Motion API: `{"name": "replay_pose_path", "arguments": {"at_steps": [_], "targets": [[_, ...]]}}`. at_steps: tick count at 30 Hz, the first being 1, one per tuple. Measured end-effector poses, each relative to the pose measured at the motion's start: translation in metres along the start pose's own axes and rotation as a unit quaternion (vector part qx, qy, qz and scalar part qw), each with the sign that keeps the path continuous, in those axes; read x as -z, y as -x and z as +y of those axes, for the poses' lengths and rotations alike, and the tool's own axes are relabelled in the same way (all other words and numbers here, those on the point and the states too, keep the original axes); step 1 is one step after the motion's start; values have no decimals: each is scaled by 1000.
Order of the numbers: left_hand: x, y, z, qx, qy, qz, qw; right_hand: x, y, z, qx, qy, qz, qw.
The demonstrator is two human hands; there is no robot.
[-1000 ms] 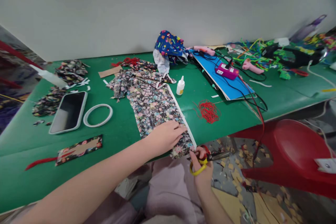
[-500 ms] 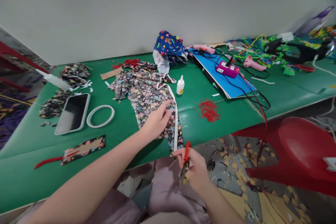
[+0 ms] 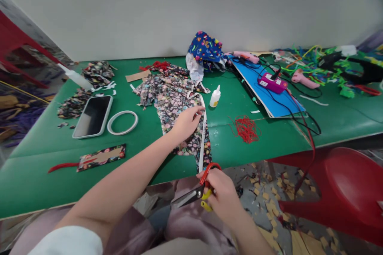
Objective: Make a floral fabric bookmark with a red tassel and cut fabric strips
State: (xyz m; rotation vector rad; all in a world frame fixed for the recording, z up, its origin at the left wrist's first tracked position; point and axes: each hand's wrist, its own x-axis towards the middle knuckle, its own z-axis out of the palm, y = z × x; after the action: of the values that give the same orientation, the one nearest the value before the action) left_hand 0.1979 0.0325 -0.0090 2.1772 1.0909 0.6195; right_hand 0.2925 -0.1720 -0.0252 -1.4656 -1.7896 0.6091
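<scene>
Across a smooth, glossy green table [image 3: 30, 191], lying rumpled into soft folds at the far end and flatter towards the near edge: thin floral cloth [image 3: 173, 99], ragged along its left border and tapering at the front. Down its right side, long, narrow and gently curved: a white strip [image 3: 202, 143]. Resting palm down on the cloth with the left hand [image 3: 188, 123], fingers loosely bent and slightly spread, clutching nothing, with fingertips at the strip's upper part. Wrapped firmly round red and yellow scissors [image 3: 197, 194] by the handles with the right hand [image 3: 223, 193], dark metal blades aimed left above the lap [image 3: 179, 223]; fingertips by the strip's lower end, pinching or merely touching, cannot tell. Just right of the cloth, upright: a small white bottle [image 3: 215, 97] with tapered nozzle. Farther right: loosely tangled red thread [image 3: 247, 129].
</scene>
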Motion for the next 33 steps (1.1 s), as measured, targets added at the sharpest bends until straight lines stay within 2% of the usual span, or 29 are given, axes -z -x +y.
{"name": "replay_pose_path", "arguments": {"at_steps": [4, 10, 21, 33], "targets": [[0, 0, -2, 6, 10, 23, 1000, 1, 0, 0, 13, 7, -11, 1000], [0, 2, -7, 2, 4, 28, 1000, 1, -1, 0, 15, 15, -16, 1000], [3, 3, -12, -19, -12, 10, 1000, 2, -4, -1, 7, 25, -36, 999], [3, 5, -18, -34, -29, -1, 999, 0, -3, 2, -1, 6, -31, 1000]]}}
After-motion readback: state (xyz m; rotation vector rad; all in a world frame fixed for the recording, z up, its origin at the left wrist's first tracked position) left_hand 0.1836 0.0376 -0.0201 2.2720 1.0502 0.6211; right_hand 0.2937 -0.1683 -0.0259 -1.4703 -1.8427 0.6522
